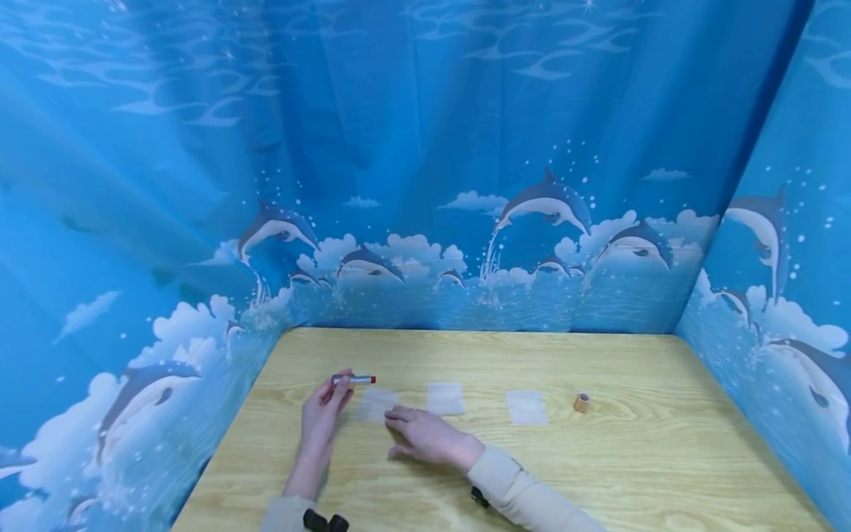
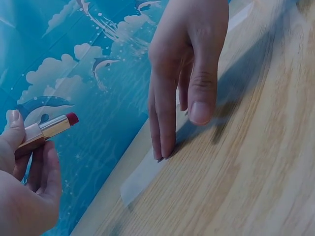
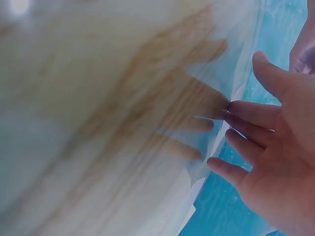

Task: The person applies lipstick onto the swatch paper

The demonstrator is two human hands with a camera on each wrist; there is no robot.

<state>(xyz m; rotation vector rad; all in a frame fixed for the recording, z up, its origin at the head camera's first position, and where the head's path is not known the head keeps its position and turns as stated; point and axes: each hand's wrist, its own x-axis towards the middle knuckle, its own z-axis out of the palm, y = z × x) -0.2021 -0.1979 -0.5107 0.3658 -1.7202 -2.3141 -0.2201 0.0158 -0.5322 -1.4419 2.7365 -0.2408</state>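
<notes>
Between the thumb and fingers of my left hand is an uncapped lipstick, its red tip pointing right, held above the table. My right hand is stretched out flat, with its fingertips touching the right edge of the leftmost thin white paper square. In the left wrist view its fingers point straight down onto that paper. A second white square lies just beyond the right hand, and a third is farther right.
A gold-orange lipstick cap stands on the wood-grain table to the right of the papers. Blue curtains printed with dolphins enclose the table at the back and both sides.
</notes>
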